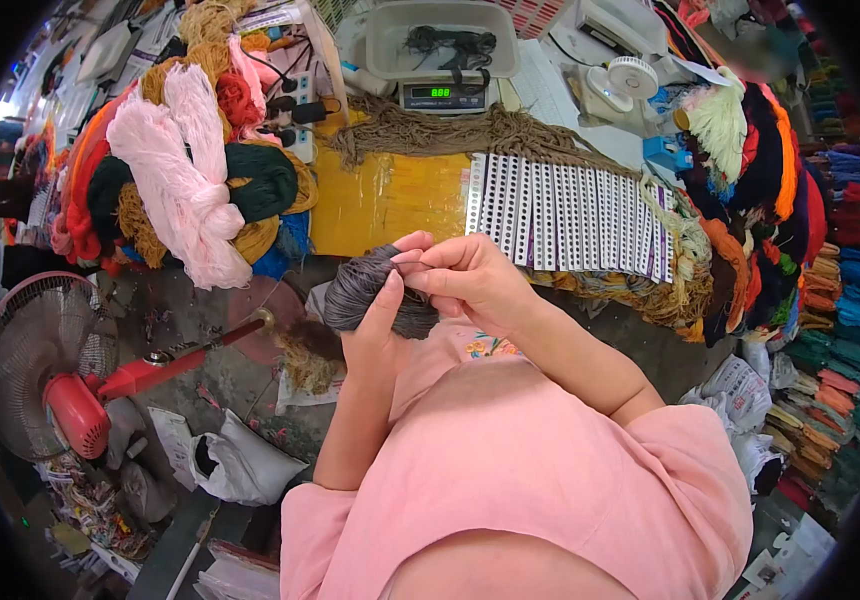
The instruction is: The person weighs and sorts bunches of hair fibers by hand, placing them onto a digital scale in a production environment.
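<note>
A bundle of dark grey yarn point(355, 285) is held up in front of my chest, just short of the table's front edge. My left hand point(382, 318) is closed around it, thumb on the near side. Against the bundle's right side, my right hand point(475, 283) pinches with thumb and forefinger close to the left fingertips. What lies in that pinch is too small to make out. Beyond my hands, punched white cards point(570, 215) lie in a row beside a yellow board point(385, 205), with brown yarn point(430, 132) along their far side.
A digital scale point(442, 94) carries a clear plastic tub point(382, 40) with dark yarn inside. Pink skeins point(185, 170) pile at the left; more coloured yarn point(785, 170) hangs at the right. A red floor fan point(80, 415) stands left of me, near a white sack point(245, 465).
</note>
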Available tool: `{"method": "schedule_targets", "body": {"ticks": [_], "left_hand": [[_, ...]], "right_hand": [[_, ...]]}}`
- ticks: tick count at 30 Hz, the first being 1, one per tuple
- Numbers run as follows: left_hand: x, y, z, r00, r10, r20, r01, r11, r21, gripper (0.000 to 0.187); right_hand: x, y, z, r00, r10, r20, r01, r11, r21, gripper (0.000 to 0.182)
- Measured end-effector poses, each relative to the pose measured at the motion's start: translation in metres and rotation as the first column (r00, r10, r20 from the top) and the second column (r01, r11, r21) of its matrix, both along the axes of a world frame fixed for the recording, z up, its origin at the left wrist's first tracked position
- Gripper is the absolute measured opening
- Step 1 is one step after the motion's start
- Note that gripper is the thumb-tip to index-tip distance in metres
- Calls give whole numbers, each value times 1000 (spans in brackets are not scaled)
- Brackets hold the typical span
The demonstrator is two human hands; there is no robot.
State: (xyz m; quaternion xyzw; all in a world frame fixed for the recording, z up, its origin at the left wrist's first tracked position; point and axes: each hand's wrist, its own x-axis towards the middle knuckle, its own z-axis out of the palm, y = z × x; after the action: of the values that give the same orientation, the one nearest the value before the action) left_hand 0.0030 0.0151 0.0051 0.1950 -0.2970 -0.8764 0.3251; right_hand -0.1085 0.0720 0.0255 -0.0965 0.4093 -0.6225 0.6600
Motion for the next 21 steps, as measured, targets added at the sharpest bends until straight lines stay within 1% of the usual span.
{"method": "schedule_targets", "body": {"ticks": [3, 5, 6, 7, 8, 9, 11, 12, 13, 14, 15, 17, 19, 21], "left_hand": [[1, -2, 0, 1000, -1, -15, 1, 1000, -5, 24], [1, -4, -1, 1000, 3, -20, -3, 1000, 23, 25], [2, -5, -3, 1000, 3, -20, -3, 1000, 25, 25], [3, -7, -7, 998, -37, -42, 38, 999, 29, 27], [4, -9, -9, 995, -77, -65, 79, 996, 31, 29], [4, -9, -9, 995, -77, -66, 79, 996, 32, 29], [4, -9, -9, 996, -80, -45, 84, 992, 94, 30], [4, -10, -9, 996, -81, -45, 85, 992, 95, 30], [4, -11, -8, 996, -91, -21, 93, 986, 137, 31], [4, -12, -7, 995, -102, 3, 100, 979, 178, 32], [4, -12, -6, 995, -102, 3, 100, 979, 178, 32], [3, -12, -6, 997, -69, -29, 74, 967, 245, 31], [4, -12, -8, 997, -63, -36, 70, 972, 225, 29], [6, -12, -10, 998, -56, -42, 63, 977, 205, 28]], "right_hand": [[0, -2, 1, 999, -8, 44, 9, 1000, -13, 13], [-1, -1, -3, 998, -7, 67, 8, 1000, -17, 11], [-2, 1, -9, 992, -12, 122, 16, 999, -32, 8], [-3, 2, -12, 984, -15, 177, 23, 999, -46, 6], [-4, 1, -11, 984, -15, 176, 23, 999, -45, 6], [-4, 1, -11, 983, -10, 182, 20, 998, -55, 5], [-6, 0, -9, 982, -8, 188, 20, 998, -62, 4], [-6, 0, -8, 974, -15, 224, 33, 997, -74, 4], [-7, -1, -8, 965, -22, 260, 46, 995, -86, 5], [-8, -1, -8, 965, -22, 260, 46, 995, -87, 5], [-9, -1, -10, 960, -2, 279, 30, 995, -98, 5], [-11, 0, -12, 955, 18, 296, 16, 994, -111, 6], [-12, -1, -13, 950, 45, 308, -2, 991, -136, 5], [-10, -2, -10, 959, 26, 281, 8, 993, -121, 6]]}}
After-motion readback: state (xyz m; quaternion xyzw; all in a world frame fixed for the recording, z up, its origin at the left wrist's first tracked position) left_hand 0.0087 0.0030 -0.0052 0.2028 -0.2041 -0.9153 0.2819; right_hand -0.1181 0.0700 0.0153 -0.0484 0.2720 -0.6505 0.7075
